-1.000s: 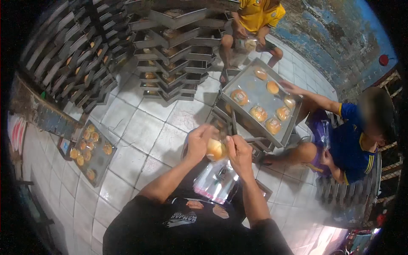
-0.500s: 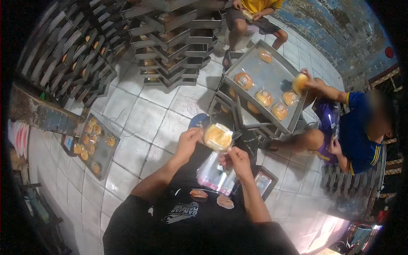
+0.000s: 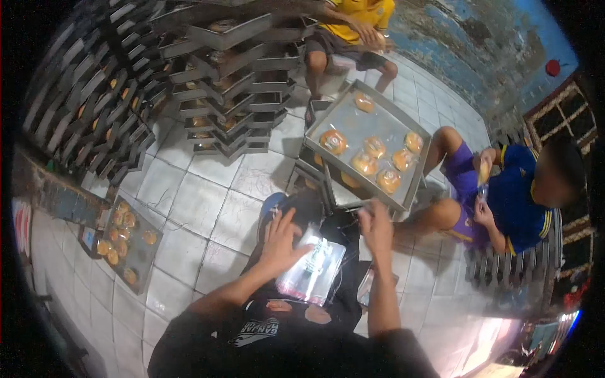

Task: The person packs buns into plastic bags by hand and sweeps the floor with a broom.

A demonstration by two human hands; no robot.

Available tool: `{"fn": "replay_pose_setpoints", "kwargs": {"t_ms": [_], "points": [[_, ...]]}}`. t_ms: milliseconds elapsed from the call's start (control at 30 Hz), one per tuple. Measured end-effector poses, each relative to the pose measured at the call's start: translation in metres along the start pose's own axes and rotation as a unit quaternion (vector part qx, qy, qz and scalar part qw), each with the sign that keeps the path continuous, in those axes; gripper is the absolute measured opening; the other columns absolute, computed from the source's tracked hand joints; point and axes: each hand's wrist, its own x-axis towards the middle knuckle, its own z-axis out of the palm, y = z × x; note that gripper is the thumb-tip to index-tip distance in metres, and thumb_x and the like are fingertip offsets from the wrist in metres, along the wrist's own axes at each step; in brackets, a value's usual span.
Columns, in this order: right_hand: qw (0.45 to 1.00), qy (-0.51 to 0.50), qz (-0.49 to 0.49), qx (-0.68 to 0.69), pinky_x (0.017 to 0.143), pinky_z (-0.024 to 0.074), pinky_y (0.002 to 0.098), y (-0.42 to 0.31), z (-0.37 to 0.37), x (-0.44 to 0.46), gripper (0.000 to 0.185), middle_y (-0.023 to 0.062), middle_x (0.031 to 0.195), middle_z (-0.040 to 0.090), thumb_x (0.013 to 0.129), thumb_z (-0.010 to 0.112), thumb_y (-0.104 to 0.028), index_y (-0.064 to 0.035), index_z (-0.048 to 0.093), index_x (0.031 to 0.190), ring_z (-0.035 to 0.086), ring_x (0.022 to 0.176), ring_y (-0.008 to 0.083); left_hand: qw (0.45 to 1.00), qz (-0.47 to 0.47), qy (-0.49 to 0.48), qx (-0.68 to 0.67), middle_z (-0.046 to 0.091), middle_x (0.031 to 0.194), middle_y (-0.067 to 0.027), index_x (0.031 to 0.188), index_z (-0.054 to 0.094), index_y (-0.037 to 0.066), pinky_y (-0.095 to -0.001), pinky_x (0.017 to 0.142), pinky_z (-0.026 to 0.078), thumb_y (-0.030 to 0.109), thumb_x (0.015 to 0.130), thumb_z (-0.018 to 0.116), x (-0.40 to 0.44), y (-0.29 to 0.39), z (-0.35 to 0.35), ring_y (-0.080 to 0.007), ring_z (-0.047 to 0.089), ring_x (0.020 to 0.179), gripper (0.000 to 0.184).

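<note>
Both my hands are over my lap, and neither shows a bun in it. My left hand [image 3: 282, 244] has its fingers spread at the left edge of a stack of clear plastic bags [image 3: 315, 271], its thumb touching the bags. To the right, my right hand [image 3: 377, 232] is raised near the tray's front edge, slightly blurred, with loosely curled fingers apart and nothing visible between them. Beyond it, a metal tray [image 3: 343, 120] holds several bagged round buns, one bagged bun [image 3: 375, 147] lying near the middle.
A co-worker in blue [image 3: 517, 195] sits at right holding a bun and bag. Another person in yellow [image 3: 359, 22] sits behind the tray. Stacked metal trays [image 3: 230, 94] stand at the back left. A smaller tray of buns [image 3: 148, 261] lies on the tiled floor at left.
The bagged bun has left my hands, and another bun now lies mid-tray. My hands have moved apart, the left over the bags. The blue-shirted co-worker's hand has withdrawn from the tray.
</note>
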Motion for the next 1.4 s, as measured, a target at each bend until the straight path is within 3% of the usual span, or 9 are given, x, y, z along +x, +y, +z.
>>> {"fn": "replay_pose_setpoints", "kwargs": {"t_ms": [267, 333, 467, 733, 933, 1033, 1133, 1200, 1400], "points": [[0.870, -0.145, 0.078, 0.465, 0.108, 0.0426, 0.0336, 0.012, 0.025, -0.079, 0.049, 0.0110, 0.132, 0.061, 0.091, 0.072, -0.009, -0.0027, 0.056, 0.137, 0.056, 0.124, 0.0185, 0.984, 0.149, -0.087, -0.041, 0.056, 0.137, -0.0226, 0.104, 0.066, -0.001, -0.0485, 0.113, 0.035, 0.019, 0.088, 0.073, -0.020, 0.004, -0.013, -0.0351, 0.047, 0.135, 0.026], [0.880, -0.253, 0.144, 0.375, 0.093, 0.0490, 0.0277, 0.000, -0.006, -0.070, 0.033, 0.0043, 0.111, 0.067, 0.092, 0.071, -0.008, -0.0013, 0.064, 0.123, 0.061, 0.104, 0.0119, 0.863, -0.184, -0.184, -0.433, 0.058, 0.137, -0.0165, 0.123, 0.060, -0.001, -0.0370, 0.108, 0.041, 0.018, 0.094, 0.070, -0.032, 0.013, -0.022, -0.0220, 0.054, 0.127, 0.036], [0.932, -0.279, 0.096, 0.209, 0.076, 0.0497, 0.0275, -0.023, 0.004, -0.070, 0.026, 0.0031, 0.097, 0.069, 0.094, 0.070, -0.014, 0.0012, 0.066, 0.115, 0.061, 0.087, 0.0103, 0.997, 0.059, 0.016, -0.037, 0.047, 0.150, -0.0214, 0.141, 0.054, 0.006, -0.0473, 0.118, 0.034, 0.012, 0.090, 0.071, -0.037, 0.027, -0.024, -0.0342, 0.038, 0.145, 0.055], [0.980, -0.080, -0.178, 0.047, 0.095, 0.0516, 0.0387, -0.062, -0.002, -0.096, 0.046, 0.0181, 0.123, 0.064, 0.073, 0.083, -0.011, -0.0041, 0.069, 0.116, 0.063, 0.114, 0.0318, 0.919, 0.340, -0.007, 0.197, 0.048, 0.150, -0.0214, 0.120, 0.071, 0.009, -0.0520, 0.111, 0.041, 0.015, 0.089, 0.072, -0.040, 0.007, -0.042, -0.0379, 0.044, 0.141, 0.032], [0.927, -0.270, 0.014, 0.262, 0.073, 0.0534, 0.0358, -0.025, -0.061, -0.063, 0.022, 0.0115, 0.093, 0.070, 0.084, 0.072, -0.006, -0.0005, 0.066, 0.104, 0.067, 0.079, 0.0265, 0.871, -0.071, -0.422, -0.242, 0.074, 0.104, -0.0151, 0.111, 0.068, -0.003, -0.0316, 0.082, 0.058, 0.015, 0.099, 0.065, -0.002, 0.023, -0.052, -0.0198, 0.073, 0.096, 0.022], [0.898, -0.176, 0.159, 0.371, 0.071, 0.0517, 0.0299, 0.065, -0.029, -0.009, 0.019, 0.0064, 0.087, 0.071, 0.093, 0.070, -0.017, 0.0008, 0.068, 0.100, 0.065, 0.074, 0.0168, 0.872, -0.123, -0.258, -0.397, 0.073, 0.080, -0.0075, 0.100, 0.068, 0.000, -0.0289, 0.068, 0.058, 0.016, 0.101, 0.062, 0.019, 0.005, -0.028, -0.0151, 0.072, 0.073, 0.017], [0.850, -0.247, -0.034, -0.463, 0.071, 0.0505, 0.0293, 0.113, 0.001, 0.048, 0.036, 0.0082, 0.085, 0.069, 0.097, 0.067, -0.033, 0.0020, 0.069, 0.104, 0.063, 0.078, 0.0123, 0.851, -0.176, -0.076, -0.490, 0.073, 0.088, -0.0100, 0.102, 0.066, 0.001, -0.0309, 0.071, 0.058, 0.021, 0.103, 0.058, 0.044, 0.003, -0.023, -0.0167, 0.071, 0.076, 0.021], [0.932, -0.195, 0.179, 0.250, 0.074, 0.0517, 0.0361, 0.113, 0.026, 0.090, 0.046, 0.0175, 0.087, 0.069, 0.096, 0.066, -0.041, 0.0037, 0.068, 0.107, 0.066, 0.076, 0.0230, 0.764, -0.260, -0.025, -0.590, 0.072, 0.097, -0.0142, 0.107, 0.064, 0.000, -0.0335, 0.076, 0.058, 0.020, 0.104, 0.054, 0.046, -0.005, -0.008, -0.0200, 0.072, 0.083, 0.022], [0.996, 0.024, 0.080, -0.034, 0.085, 0.0504, 0.0446, 0.179, 0.157, 0.188, 0.063, 0.0251, 0.109, 0.071, 0.091, 0.067, -0.050, 0.0060, 0.065, 0.119, 0.068, 0.102, 0.0328, 0.824, -0.210, -0.025, -0.525, 0.072, 0.102, -0.0190, 0.116, 0.062, -0.004, -0.0365, 0.080, 0.059, 0.020, 0.105, 0.055, 0.050, -0.021, 0.006, -0.0256, 0.072, 0.086, 0.028]]}}
